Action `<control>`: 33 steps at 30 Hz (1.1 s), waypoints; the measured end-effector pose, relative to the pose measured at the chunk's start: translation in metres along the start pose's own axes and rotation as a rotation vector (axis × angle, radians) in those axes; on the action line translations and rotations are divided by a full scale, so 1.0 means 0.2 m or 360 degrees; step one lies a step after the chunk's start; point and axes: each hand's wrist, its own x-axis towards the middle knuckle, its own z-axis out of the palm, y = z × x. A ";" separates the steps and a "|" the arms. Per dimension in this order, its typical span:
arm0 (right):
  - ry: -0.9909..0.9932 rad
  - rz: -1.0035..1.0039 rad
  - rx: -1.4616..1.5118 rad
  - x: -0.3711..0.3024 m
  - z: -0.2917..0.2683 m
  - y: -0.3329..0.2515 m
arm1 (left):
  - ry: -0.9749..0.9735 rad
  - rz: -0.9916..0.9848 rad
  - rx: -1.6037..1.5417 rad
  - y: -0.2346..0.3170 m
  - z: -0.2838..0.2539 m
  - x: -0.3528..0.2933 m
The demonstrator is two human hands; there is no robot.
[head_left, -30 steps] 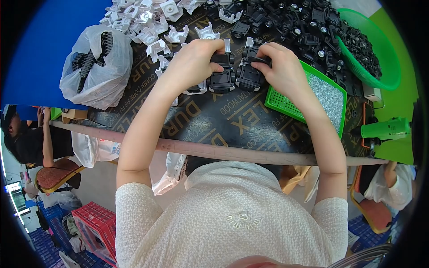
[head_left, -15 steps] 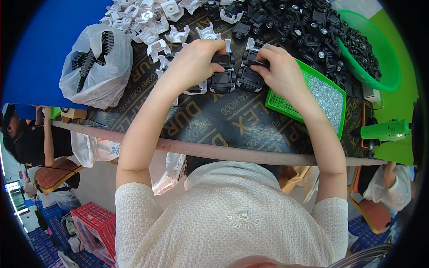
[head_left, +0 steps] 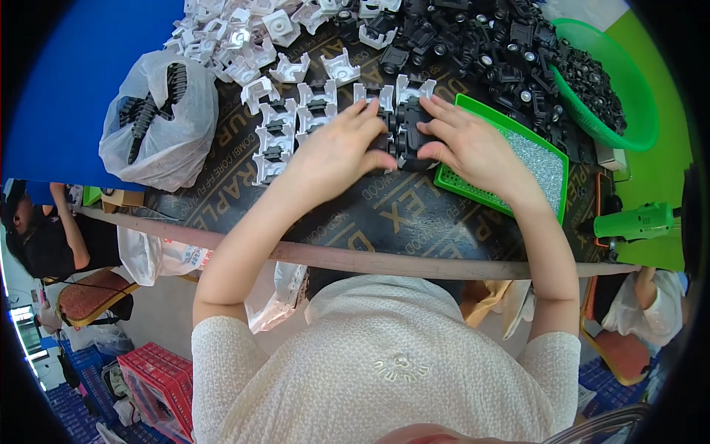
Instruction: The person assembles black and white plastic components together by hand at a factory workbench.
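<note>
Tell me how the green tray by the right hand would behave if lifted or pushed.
The green tray looks stiff, judging by its crisp rim. The many small silver pieces, apparently metal, probably add weight. Its low walls mean those loose pieces may slide or spill if it tips.

1. Grey floor (head_left: 168, 311) is seen below the dark printed tabletop (head_left: 444, 237).
2. A left chair (head_left: 87, 300) and a right chair (head_left: 625, 355) are noted — both reddish-seated.
3. A bright light strip (head_left: 21, 342) is recorded at the far-left rim.
</note>
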 end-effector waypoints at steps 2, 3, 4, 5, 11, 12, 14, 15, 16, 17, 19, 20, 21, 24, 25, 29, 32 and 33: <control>0.0032 0.0059 0.0064 -0.02 0.02 0.00 | -0.0288 0.0003 0.0320 0.04 -0.01 -0.06; 0.0041 0.0094 0.0060 -0.02 0.01 -0.02 | -0.0223 -0.0005 0.0319 0.05 0.01 -0.10; 0.0052 0.0129 0.0056 -0.01 0.01 -0.03 | -0.0159 -0.0013 0.0318 0.06 0.03 -0.13; 0.0108 0.0103 0.0072 0.00 0.01 -0.03 | -0.0238 -0.0048 0.0363 0.07 0.01 -0.13; 0.0274 0.0386 0.0041 0.19 -0.06 0.14 | -0.0367 -0.0021 0.0330 0.03 -0.05 -0.08; 0.0518 0.0315 -0.0180 0.21 -0.02 0.27 | -0.0326 -0.0053 0.0205 0.01 -0.05 -0.03; 0.0585 0.0248 -0.0646 0.29 0.00 0.41 | 0.0258 -0.0050 -0.0065 -0.01 -0.07 0.15; 0.0594 0.0252 -0.0647 0.33 0.04 0.48 | 0.0259 -0.0093 -0.0030 -0.06 -0.06 0.27; 0.0582 0.0222 -0.0838 0.39 0.07 0.54 | 0.0268 -0.0148 0.0011 -0.13 -0.04 0.37; 0.0568 0.0192 -0.1035 0.42 0.09 0.56 | 0.0281 -0.0162 0.0057 -0.18 0.00 0.46; 0.0546 0.0165 -0.1069 0.47 0.06 0.50 | 0.0257 -0.0226 0.0181 -0.24 0.08 0.61; 0.0525 0.0253 -0.0898 0.47 0.03 0.47 | 0.0209 -0.0261 0.0250 -0.25 0.11 0.67; 0.0503 0.0351 -0.0729 0.45 0.01 0.46 | 0.0209 -0.0252 0.0245 -0.24 0.15 0.72; 0.0882 0.0321 0.0005 0.36 -0.13 0.33 | 0.0093 -0.0414 0.0504 -0.30 0.20 0.80; 0.0728 0.0535 0.0485 0.31 -0.20 0.22 | 0.0056 -0.0482 0.0497 -0.35 0.20 0.79; -0.0145 0.0537 0.1609 0.03 -0.39 -0.01 | 0.0284 -0.0472 0.0402 -0.33 0.05 0.65; -0.0836 0.0528 0.1834 -0.16 -0.32 -0.10 | 0.0438 -0.0391 -0.0062 -0.09 -0.17 0.43; -0.1015 0.0514 0.1682 -0.18 -0.28 -0.14 | 0.0484 -0.0257 0.0033 0.02 -0.25 0.29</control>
